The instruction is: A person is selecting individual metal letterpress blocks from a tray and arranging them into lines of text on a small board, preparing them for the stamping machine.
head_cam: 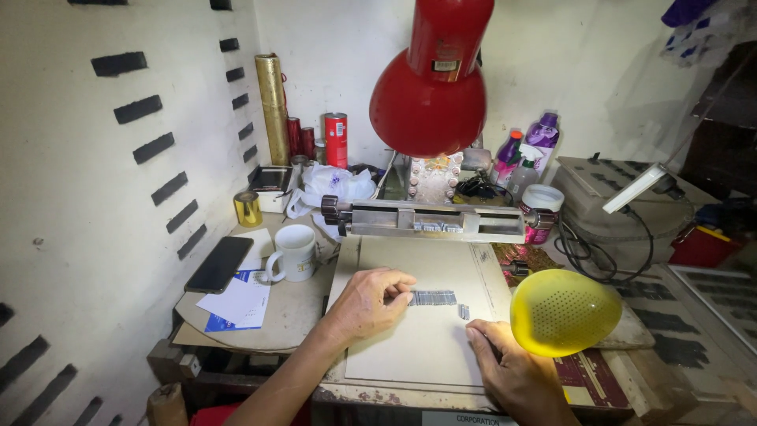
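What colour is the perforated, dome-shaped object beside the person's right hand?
The perforated dome is bright yellow, seen in the head view.

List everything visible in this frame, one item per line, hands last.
metal type strip: 1, grey, on the board at left fingertips
small metal piece: 1, grey, right of the strip
board: 1, beige, centre
clamp bar: 1, metal, behind the board
lamp: 1, red, overhead
perforated dome: 1, yellow, right
mug: 1, white, left
phone: 1, black, left
can: 1, red, back
left hand: on the strip
right hand: near the small piece
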